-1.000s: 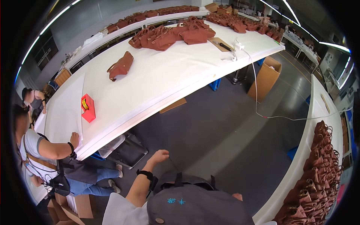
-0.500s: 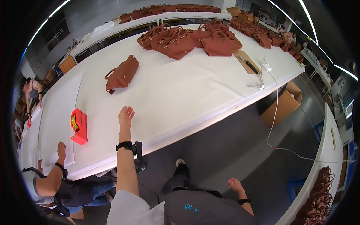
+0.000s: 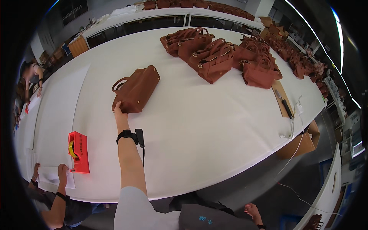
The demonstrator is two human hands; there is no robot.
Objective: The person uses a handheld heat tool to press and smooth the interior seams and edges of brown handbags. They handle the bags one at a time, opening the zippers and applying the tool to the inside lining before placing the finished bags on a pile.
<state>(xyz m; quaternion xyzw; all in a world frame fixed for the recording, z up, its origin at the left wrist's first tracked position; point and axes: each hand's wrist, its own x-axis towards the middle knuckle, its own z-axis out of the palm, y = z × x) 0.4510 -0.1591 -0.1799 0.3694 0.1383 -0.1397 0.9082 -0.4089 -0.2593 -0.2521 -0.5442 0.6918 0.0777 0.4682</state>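
Your left hand [image 3: 120, 110] pinching bag [image 3: 138, 90] on counter [image 3: 184, 153]; right hand [image 3: 251, 210] beyond counter edge, can't tell if spread.

Left hand [image 3: 121, 112] touching brown bag [image 3: 138, 90] on table [image 3: 199, 140].

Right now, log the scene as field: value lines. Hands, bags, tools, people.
Left hand: at the near end of the lone brown bag, touching it; grip unclear
Right hand: off the table's near edge, nothing visible in it
Lone brown bag: on its side on the white table, handle leftward
Bag cluster: farther back, to the right
Tape dispenser: red, left of the left forearm
Black-handled tool: on brown board, table's right side
Co-worker's hands: near-left corner
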